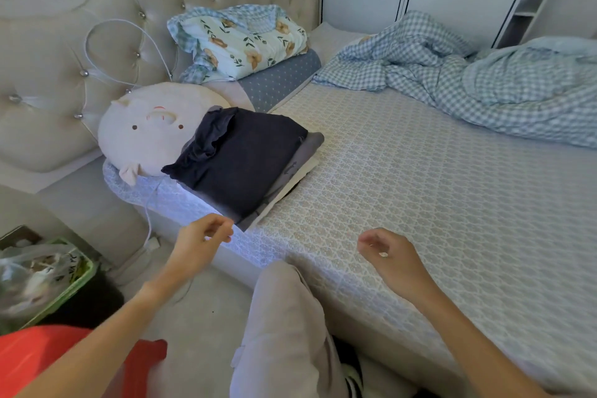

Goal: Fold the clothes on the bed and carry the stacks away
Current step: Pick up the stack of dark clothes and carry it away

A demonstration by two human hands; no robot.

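Bare-skinned, both hands hover over the near edge of the bed point(420, 191), and neither grip holds anything. The left hand point(202, 244) hangs just off the bed's corner with its fingers loosely curled and relaxed, thumb near the fingertips, close to the lower corner of the folded stack but not touching it. The right hand point(389, 257) floats above the patterned sheet, fingers likewise slack and bent, well apart from the stack.

The stack of folded clothes point(245, 158) lies on the bed near the head end: a dark navy garment on top, grey and pale pieces showing beneath its right edge. Its upper left part leans on a round cream plush pillow point(139, 126) with a small face, which rests against the tufted headboard point(64, 58). Farther back, a folded floral blanket point(242, 39) sits on a grey dotted pillow point(281, 77). A blue checked quilt point(468, 81) lies rumpled across the far right side. A knee in beige trousers point(284, 317) presses against the mattress edge.
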